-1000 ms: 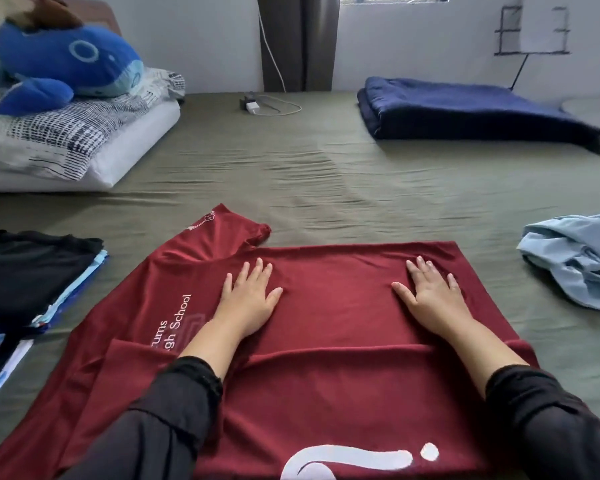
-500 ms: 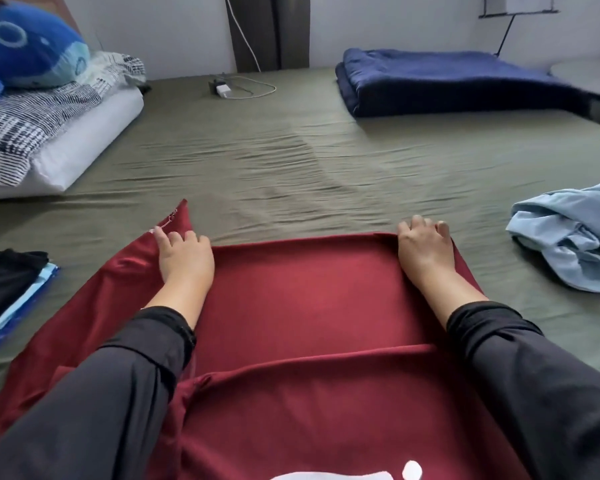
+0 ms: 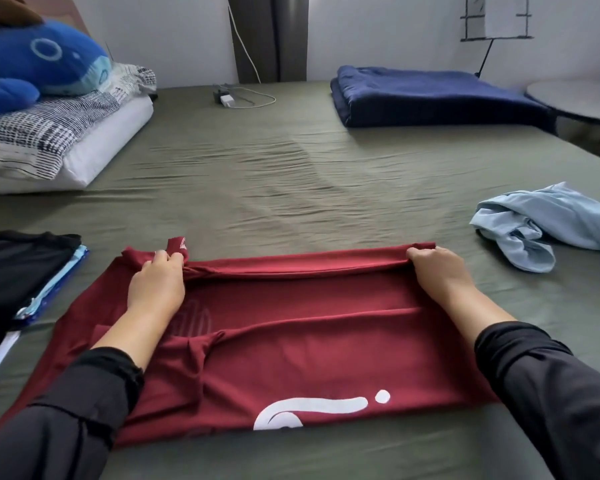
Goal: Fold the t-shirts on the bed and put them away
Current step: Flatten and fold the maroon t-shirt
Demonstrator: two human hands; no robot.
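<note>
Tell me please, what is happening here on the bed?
A person in black sleeves is folding a dark red t-shirt with white print on the olive green bed sheet. The left hand and the right hand each grip the shirt's far edge, which is bunched and lifted, ready to fold toward the person. A stack of folded clothes with a black one on top lies at the left. A crumpled light blue garment waits at the right, not yet folded.

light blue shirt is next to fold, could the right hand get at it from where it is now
Probably yes, once it lets go. The right hand is gripping the far edge of the red t-shirt; the crumpled light blue shirt lies to its right on the bare green sheet, with nothing between them.
</note>
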